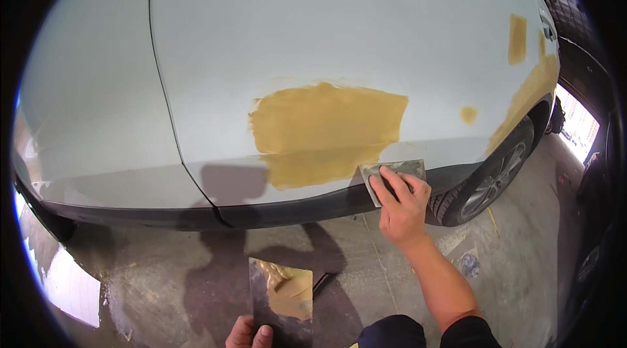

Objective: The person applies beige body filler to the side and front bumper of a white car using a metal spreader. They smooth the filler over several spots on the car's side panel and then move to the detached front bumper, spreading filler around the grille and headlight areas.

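- Here's the right hand [403, 203], out in front of the car, grasping a flat grey spreader [413, 168] with fingers laid across its face.
- That spreader sits right at the lower right of the large tan filler patch [326, 123], overlapping the dark sill trim [300, 215] from this angle; whether its edge touches the bodywork, one cannot tell.
- Down low, the left hand [249, 333] has hold of a thin dark mixing board [261, 305] by its lower left edge, thumb on the near face, the rest of the grip cut off by the frame.
- And look at the load on that board: a glossy mound of tan filler [289, 290], ridged at the upper left, smeared flatter toward the right.
- The big patch spreads across the white body panel [353, 21], ragged along the left, straighter on the right, crossing the crease and reaching down toward the trim.
- More tan over to the right: a small round spot [469, 114], an upright rectangular patch [517, 39] higher up, and a long band [528, 100] hugging the wheel arch.
- Just below that band stands the wheel [493, 178], black tyre, grey spokes.
- Underneath it all, a stained concrete floor [147, 256] carries the person's shadow, with a crumpled scrap [469, 266] lying right of the forearm.
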Available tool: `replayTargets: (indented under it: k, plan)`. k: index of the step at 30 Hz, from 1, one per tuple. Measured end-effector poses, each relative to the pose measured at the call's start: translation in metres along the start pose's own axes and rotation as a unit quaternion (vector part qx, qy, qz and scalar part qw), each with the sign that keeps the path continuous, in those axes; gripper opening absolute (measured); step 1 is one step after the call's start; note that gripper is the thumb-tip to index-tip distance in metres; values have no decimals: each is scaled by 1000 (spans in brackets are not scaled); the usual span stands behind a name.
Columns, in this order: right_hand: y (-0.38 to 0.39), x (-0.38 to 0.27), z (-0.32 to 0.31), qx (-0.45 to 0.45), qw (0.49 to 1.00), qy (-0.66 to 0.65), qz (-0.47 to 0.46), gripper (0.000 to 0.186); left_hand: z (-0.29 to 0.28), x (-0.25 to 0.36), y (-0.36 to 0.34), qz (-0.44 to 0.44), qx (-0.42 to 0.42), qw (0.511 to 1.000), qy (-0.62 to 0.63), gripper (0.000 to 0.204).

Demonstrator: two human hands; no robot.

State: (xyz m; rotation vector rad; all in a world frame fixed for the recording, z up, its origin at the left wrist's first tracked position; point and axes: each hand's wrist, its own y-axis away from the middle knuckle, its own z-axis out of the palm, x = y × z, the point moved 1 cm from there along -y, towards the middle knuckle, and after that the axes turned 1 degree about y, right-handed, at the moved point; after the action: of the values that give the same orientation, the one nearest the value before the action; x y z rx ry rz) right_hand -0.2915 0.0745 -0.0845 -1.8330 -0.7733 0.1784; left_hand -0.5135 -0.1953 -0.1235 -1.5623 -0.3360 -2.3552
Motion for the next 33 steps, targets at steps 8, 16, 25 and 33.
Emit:
replayTargets:
  k: [8, 16, 25, 33]
  plan:
    - [-2, 10, -37, 11, 997, -45, 58, 47, -3, 1, 2, 3, -5, 1000, 8, 8]
    - [-51, -67, -36, -35, 997, -42, -51, 48, 1, 14, 5, 15, 7, 1000, -1, 10]
    - [8, -119, -21, -140, 823, -505, 220, 35, -9, 13, 12, 55, 26, 998, 13, 9]
    - [15, 4, -32, 18, 957, -223, 187, 34, -15, 11, 12, 10, 30, 999, -19, 9]
